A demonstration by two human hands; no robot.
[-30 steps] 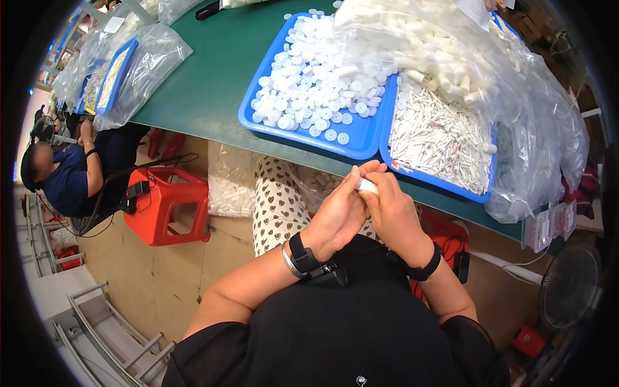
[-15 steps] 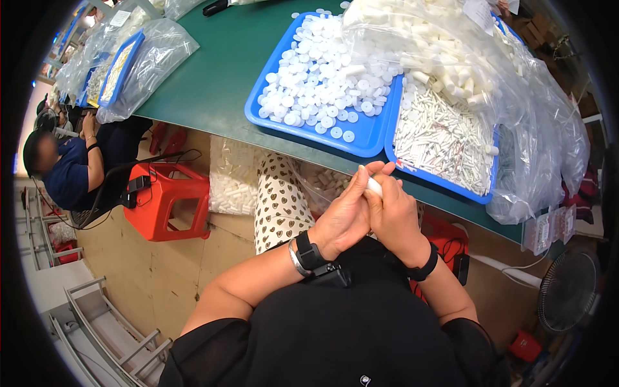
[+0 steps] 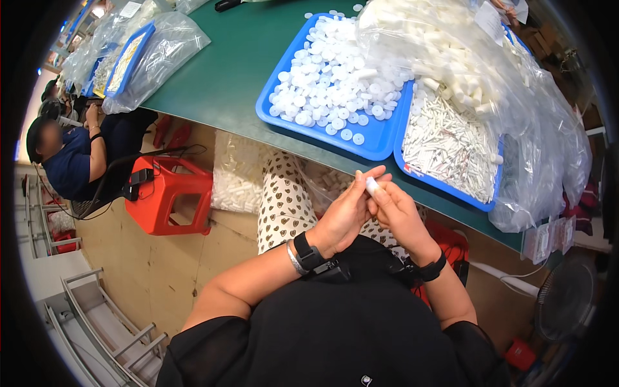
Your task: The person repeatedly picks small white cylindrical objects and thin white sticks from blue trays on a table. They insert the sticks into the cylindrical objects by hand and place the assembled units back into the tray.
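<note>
Both hands meet over the lap, just near of the green counter (image 3: 232,71) edge. The left hand (image 3: 345,216) and right hand (image 3: 400,216) press together, fingertips pinching a small white cylindrical piece (image 3: 372,186) between them; each grip is closed on it, and it stands nearly upright above the knuckles. Beyond the hands, on the counter, a blue tray (image 3: 380,138) holds white round caps (image 3: 329,84), and touching it on the right a second blue tray (image 3: 445,184) holds thin white sticks (image 3: 448,145). A clear plastic bag of white tubes (image 3: 451,51) lies over the far right. Far left, another person (image 3: 71,161) sits beside a red stool (image 3: 171,197).
</note>
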